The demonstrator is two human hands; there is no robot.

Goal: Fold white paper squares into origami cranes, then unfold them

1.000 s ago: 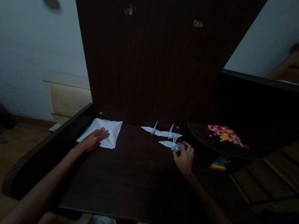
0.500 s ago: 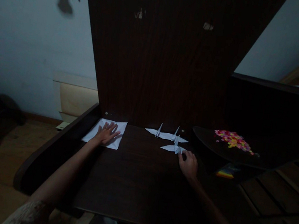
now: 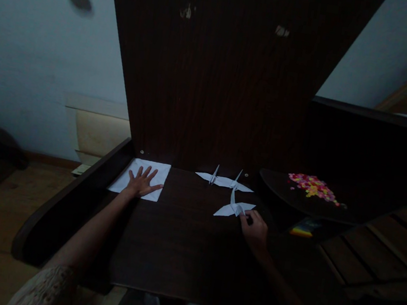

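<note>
My left hand [image 3: 142, 183] lies flat with fingers spread on a square white sheet of paper [image 3: 155, 195] at the left of the dark wooden desk. At the right, my right hand [image 3: 254, 227] pinches the near edge of a white folded paper crane [image 3: 231, 209], its wings spread and neck pointing away from me. Just behind it, two more white paper cranes [image 3: 224, 181] stand side by side near the back panel, their wings meeting or overlapping. My right fingertips hide part of the held crane.
Colourful small pieces [image 3: 314, 187], pink, red and yellow, are heaped on a curved dark shelf [image 3: 278, 187] to the right. A raised side board [image 3: 68, 199] bounds the desk on the left, and a tall dark panel [image 3: 214, 98] rises behind.
My right hand has drawn the pinched crane slightly toward me, away from the two behind. The fingers of my left hand have spread wider on the paper. The view has shifted slightly.
</note>
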